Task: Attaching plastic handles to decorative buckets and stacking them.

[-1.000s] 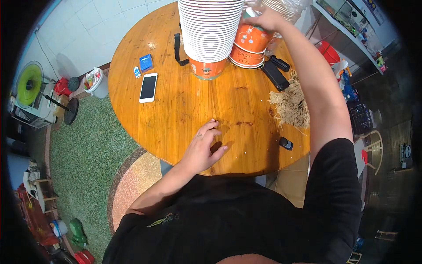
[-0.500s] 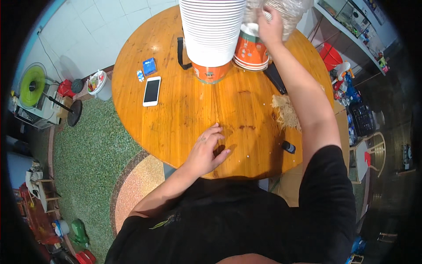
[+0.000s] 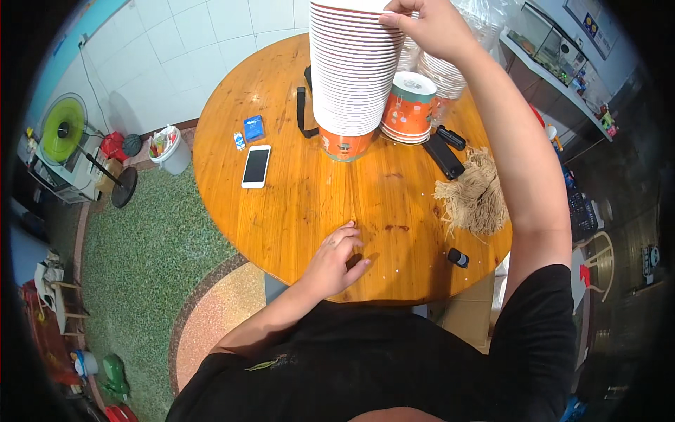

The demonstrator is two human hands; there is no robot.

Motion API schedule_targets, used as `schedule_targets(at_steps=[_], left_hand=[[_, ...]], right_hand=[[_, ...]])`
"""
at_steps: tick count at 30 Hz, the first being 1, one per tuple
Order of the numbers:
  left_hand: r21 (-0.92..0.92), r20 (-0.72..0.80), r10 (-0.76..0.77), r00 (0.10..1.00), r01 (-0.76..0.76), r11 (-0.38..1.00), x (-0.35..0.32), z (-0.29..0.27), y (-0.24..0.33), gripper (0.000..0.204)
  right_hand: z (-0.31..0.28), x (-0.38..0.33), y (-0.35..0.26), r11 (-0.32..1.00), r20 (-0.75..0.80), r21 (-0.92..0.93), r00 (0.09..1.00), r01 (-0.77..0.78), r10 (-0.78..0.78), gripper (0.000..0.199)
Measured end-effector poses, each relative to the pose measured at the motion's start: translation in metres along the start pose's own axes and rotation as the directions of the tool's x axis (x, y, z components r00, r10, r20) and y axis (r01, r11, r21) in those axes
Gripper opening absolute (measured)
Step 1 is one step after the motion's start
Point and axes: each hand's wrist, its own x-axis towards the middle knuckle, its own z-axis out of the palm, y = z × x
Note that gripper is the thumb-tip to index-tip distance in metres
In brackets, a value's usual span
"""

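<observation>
A tall nested stack of white paper tubs [image 3: 351,77] stands upside down on the table, its lowest tub showing an orange printed side; its top runs out of the picture. At the stack's upper right edge my right hand [image 3: 432,28] pinches a tub rim between thumb and fingers. Right of it stands a shorter stack of orange and green paper tubs [image 3: 409,105], also upside down. My left hand [image 3: 334,264] rests on the near part of the wooden table [image 3: 295,218], fingers loosely bent and apart, holding nothing.
Clear plastic bags of nested tubs [image 3: 450,74] stand behind the short stack. To the right lie a black case [image 3: 444,156], a bundle of tan strings [image 3: 478,193] and a small black object [image 3: 458,258]. A white phone [image 3: 256,167] and a blue box [image 3: 254,128] lie left.
My right hand has moved left from above the short stack to the tall stack's upper edge. The view has shifted, showing more of the far table. My left hand stays resting there.
</observation>
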Motion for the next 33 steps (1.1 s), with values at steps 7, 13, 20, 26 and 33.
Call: schedule_targets(at_steps=[7,13,20,26,33], left_hand=[[0.017,0.004,0.010,1.000,-0.010,1.000,-0.006,0.000,-0.001,0.036],[0.009,-0.022,0.005,1.000,-0.005,1.000,-0.008,0.004,0.000,0.034],[0.008,-0.002,-0.051,0.999,0.051,0.999,-0.014,-0.002,0.000,0.034],[-0.157,-0.307,-0.034,0.951,-0.015,0.987,-0.020,0.001,-0.003,0.030],[0.320,-0.437,0.458,0.775,-0.341,0.884,-0.026,-0.044,0.023,0.077]], right_hand=[[-0.018,0.023,-0.034,0.992,0.166,-0.086,0.981,-0.091,0.104,0.024],[-0.041,0.025,-0.029,0.970,0.038,0.241,0.999,0.009,-0.019,0.026],[-0.080,-0.032,-0.093,0.959,-0.701,0.183,0.713,0.219,-0.029,0.024],[-0.064,-0.226,-0.082,0.919,-0.508,0.125,0.819,0.375,-0.265,0.010],[0.054,-0.339,-0.081,0.960,-0.031,0.207,0.982,0.190,-0.187,0.018]])
